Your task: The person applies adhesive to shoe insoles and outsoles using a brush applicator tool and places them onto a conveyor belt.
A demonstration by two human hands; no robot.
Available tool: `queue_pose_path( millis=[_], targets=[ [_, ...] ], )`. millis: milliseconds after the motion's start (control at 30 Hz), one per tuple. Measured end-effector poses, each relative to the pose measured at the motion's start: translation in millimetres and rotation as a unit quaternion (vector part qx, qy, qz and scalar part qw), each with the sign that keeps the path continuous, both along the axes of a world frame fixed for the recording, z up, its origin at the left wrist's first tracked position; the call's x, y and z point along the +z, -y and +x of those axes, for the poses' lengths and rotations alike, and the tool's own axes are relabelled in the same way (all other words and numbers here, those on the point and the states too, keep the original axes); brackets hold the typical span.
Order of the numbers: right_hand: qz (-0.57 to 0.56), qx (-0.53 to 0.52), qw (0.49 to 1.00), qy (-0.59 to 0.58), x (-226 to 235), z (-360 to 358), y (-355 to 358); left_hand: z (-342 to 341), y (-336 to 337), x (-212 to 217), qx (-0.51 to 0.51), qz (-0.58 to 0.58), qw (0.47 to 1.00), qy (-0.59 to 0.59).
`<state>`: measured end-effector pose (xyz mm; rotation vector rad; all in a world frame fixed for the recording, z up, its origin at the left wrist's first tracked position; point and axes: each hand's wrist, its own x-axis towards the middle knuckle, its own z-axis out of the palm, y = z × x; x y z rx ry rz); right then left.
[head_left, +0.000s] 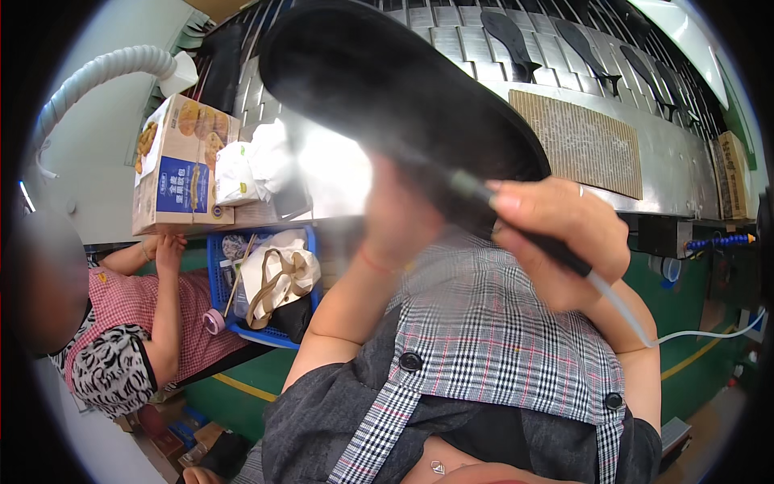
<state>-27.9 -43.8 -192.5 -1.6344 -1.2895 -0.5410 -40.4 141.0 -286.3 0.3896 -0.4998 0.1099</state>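
A large black shoe sole (403,89) is raised close in front of me, tilted down to the right. My left hand (399,211) grips it at its lower left edge; blur and glare hide most of those fingers. Closed round a black pen-shaped tool (556,252) is my right hand (564,234), thumb on top. The tool's tip points up left at the sole, and its fine end is blurred. From its rear runs a pale tube or cord (625,310).
Behind lies a slatted metal conveyor (455,48) bearing several black sole-shaped pieces (508,40). A ribbed tan board (576,141) rests on the metal ledge. At left are a carton (181,137), white tissue pack (238,177), blue basket (282,337), flexible white hose (105,68) and a seated person (121,323).
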Motion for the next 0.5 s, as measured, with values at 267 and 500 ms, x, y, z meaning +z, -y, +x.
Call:
queue_pose_path(
  millis=[267,500],
  targets=[
    [0.003,0.017,0.998,-0.056,-4.0,9.0,30.6,12.5,18.6,18.4,0.027,0.008,1.0,-0.01],
    [0.005,0.047,0.995,-0.085,-7.0,8.0,38.3,13.3,30.0,34.8,0.245,0.089,0.96,-0.104]
  ],
)
